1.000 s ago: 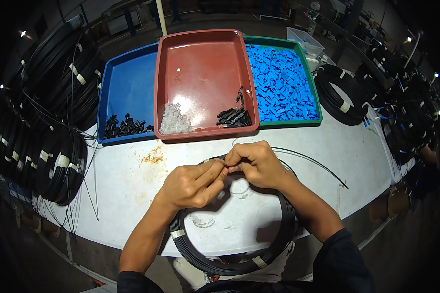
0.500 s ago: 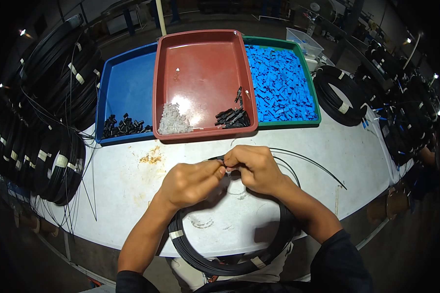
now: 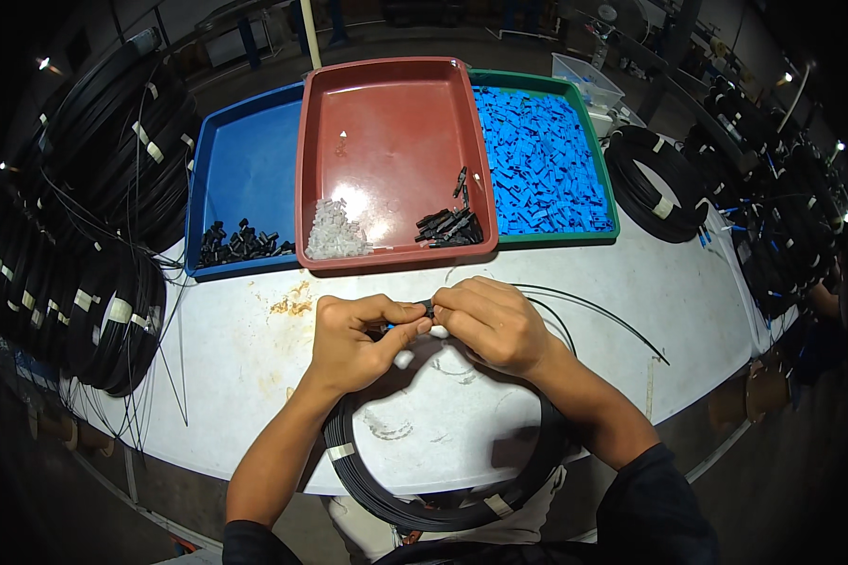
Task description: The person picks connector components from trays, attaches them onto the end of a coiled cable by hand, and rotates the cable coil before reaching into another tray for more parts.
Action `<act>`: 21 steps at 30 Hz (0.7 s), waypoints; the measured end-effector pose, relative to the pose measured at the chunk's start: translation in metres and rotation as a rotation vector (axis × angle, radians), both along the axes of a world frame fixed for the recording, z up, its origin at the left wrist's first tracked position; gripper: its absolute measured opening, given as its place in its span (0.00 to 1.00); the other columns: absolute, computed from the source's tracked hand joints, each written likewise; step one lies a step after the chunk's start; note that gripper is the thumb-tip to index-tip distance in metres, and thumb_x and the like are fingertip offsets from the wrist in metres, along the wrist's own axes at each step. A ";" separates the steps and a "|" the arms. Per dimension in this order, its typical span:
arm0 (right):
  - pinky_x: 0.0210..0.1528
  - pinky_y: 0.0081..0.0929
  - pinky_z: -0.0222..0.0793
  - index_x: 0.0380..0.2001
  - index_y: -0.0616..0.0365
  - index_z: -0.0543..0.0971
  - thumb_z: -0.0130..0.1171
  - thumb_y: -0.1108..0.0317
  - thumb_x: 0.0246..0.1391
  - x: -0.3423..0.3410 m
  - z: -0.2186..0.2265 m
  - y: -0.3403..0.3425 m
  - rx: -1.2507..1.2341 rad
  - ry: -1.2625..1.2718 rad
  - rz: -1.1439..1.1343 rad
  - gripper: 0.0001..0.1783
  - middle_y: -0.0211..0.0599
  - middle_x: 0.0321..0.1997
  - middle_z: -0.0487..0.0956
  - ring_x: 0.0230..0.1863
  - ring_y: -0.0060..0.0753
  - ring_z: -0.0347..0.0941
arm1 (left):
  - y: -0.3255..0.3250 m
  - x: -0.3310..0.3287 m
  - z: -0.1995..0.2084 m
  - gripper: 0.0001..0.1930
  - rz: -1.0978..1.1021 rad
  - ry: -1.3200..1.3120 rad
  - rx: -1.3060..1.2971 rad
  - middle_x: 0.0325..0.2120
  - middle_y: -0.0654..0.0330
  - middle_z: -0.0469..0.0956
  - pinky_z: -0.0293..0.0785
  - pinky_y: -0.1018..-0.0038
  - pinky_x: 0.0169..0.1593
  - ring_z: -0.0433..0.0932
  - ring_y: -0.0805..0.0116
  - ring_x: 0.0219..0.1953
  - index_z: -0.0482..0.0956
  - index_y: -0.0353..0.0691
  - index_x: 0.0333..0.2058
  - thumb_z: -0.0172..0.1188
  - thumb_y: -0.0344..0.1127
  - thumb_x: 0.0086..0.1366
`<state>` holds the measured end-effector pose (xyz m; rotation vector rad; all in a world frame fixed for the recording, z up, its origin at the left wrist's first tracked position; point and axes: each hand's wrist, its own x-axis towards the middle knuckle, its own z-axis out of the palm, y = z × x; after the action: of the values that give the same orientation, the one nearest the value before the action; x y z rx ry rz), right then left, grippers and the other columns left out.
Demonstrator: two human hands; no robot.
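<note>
My left hand [image 3: 356, 344] and my right hand [image 3: 492, 323] meet above the white table, fingertips nearly touching. Between them is a small black cable connector [image 3: 430, 307], pinched from both sides. A small blue part [image 3: 389, 327] shows by my left fingers. Two small white bits, a white cap-like piece [image 3: 404, 359] and another under the fingertips, appear below my hands; whether they are held, I cannot tell. A coil of black cable [image 3: 360, 480] with pale tape bands lies at the near table edge under my forearms. A loose black cable end [image 3: 631, 331] curves out to the right.
Behind my hands stand a blue tray [image 3: 245, 169] with black parts, a red tray [image 3: 396, 122] with clear and black pieces, and a green tray [image 3: 597, 160] full of blue clips. Cable coils [image 3: 118, 320] crowd the left; another coil [image 3: 655, 188] lies right.
My left hand has turned and its fingers have spread, so the blue part and white bits now show. My right hand has shifted slightly, its fingers laid more over the connector.
</note>
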<state>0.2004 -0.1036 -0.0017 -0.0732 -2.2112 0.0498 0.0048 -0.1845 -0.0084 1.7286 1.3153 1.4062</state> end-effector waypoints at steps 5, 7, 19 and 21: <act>0.32 0.38 0.73 0.27 0.64 0.74 0.52 0.88 0.37 0.002 -0.003 0.001 -0.573 -0.067 0.079 0.11 0.44 0.28 0.79 0.29 0.46 0.77 | 0.006 -0.004 0.001 0.04 -0.038 0.674 0.701 0.28 0.54 0.85 0.81 0.75 0.24 0.84 0.66 0.23 0.83 0.35 0.27 0.70 0.24 0.53; 0.32 0.39 0.73 0.27 0.64 0.74 0.48 0.89 0.37 0.001 -0.007 0.006 -0.668 -0.057 0.115 0.13 0.45 0.24 0.78 0.29 0.47 0.78 | 0.007 -0.003 0.002 0.04 -0.008 0.866 0.865 0.28 0.57 0.85 0.82 0.74 0.25 0.84 0.66 0.23 0.83 0.36 0.27 0.69 0.23 0.52; 0.35 0.36 0.72 0.27 0.61 0.73 0.61 0.81 0.37 0.001 0.001 0.000 -0.004 -0.034 -0.018 0.11 0.41 0.35 0.77 0.32 0.44 0.75 | -0.001 0.000 0.001 0.06 -0.052 -0.165 -0.165 0.30 0.49 0.87 0.83 0.75 0.31 0.87 0.65 0.28 0.86 0.30 0.32 0.70 0.20 0.54; 0.34 0.36 0.73 0.27 0.62 0.73 0.60 0.82 0.37 0.001 0.000 -0.001 -0.124 -0.041 0.001 0.10 0.42 0.33 0.78 0.31 0.44 0.76 | 0.002 -0.002 0.001 0.06 -0.052 0.151 0.166 0.28 0.50 0.86 0.82 0.76 0.29 0.86 0.65 0.26 0.85 0.31 0.32 0.70 0.21 0.53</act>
<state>0.2019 -0.1045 -0.0020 -0.1424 -2.2476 0.1873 0.0028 -0.1822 -0.0076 1.9981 1.2511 1.4133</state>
